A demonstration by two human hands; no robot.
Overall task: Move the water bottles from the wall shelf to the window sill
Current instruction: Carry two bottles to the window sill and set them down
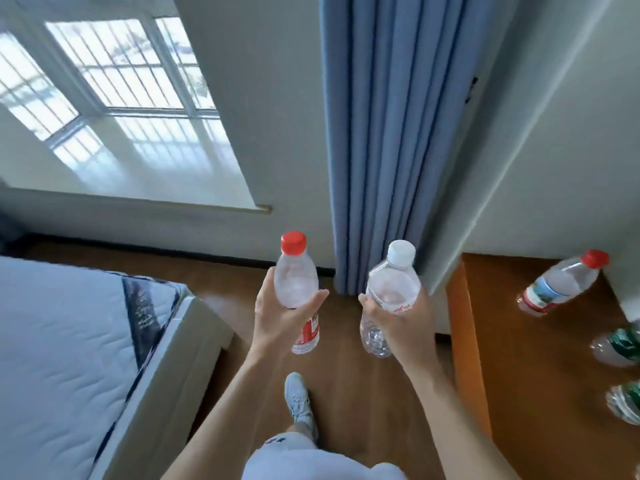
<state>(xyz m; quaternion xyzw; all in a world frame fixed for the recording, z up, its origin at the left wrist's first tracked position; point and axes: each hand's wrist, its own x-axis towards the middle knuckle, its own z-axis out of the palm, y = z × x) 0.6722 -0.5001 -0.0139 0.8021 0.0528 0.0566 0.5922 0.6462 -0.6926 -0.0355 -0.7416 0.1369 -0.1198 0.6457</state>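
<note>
Head camera: I see the left hand (pixel 277 322) curled round the red-capped bottle (pixel 295 282), the right hand (pixel 403 325) gripping the white-capped bottle (pixel 393 284), both upright over the floor (pixel 341 344), between wall shelf (pixel 536 358) and window sill (pixel 156 174), touching neither.

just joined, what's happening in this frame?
A person is carrying two water bottles: the left hand grips a red-capped bottle, the right hand a white-capped bottle, both over the floor. On the shelf at right sit three more bottles. No bottle shows on the window sill.
</note>
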